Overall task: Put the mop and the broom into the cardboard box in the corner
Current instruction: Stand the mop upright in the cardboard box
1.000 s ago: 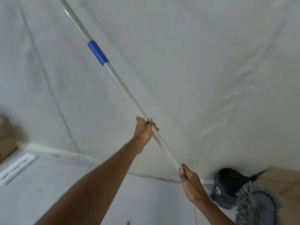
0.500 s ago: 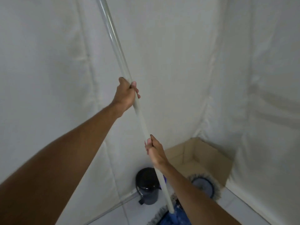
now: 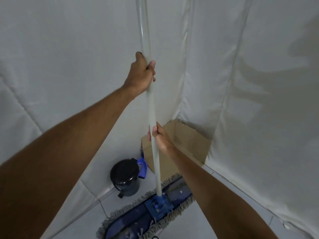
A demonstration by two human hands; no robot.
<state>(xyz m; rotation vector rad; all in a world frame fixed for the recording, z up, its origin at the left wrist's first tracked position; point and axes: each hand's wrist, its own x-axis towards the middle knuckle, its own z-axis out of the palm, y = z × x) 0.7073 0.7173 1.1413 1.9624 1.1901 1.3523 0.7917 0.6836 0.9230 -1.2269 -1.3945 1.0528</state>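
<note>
I hold the mop [image 3: 152, 207] nearly upright by its long pale handle. My left hand [image 3: 142, 75] grips the pole high up; my right hand [image 3: 159, 138] grips it lower down. The flat blue mop head with grey fringe lies on the floor in front of the open cardboard box [image 3: 188, 142], which stands in the corner between the two white draped walls. My right forearm crosses in front of the box's right side. No broom is in view.
A small black pedal bin [image 3: 126, 177] stands against the left wall beside the box, with a blue dustpan [image 3: 142, 168] wedged between them. White fabric covers both walls. The floor is pale tile.
The pole has swung from a steep slant to nearly upright. The view has turned toward the corner, so the box and the whole mop head now show. Both hands keep their grip.
</note>
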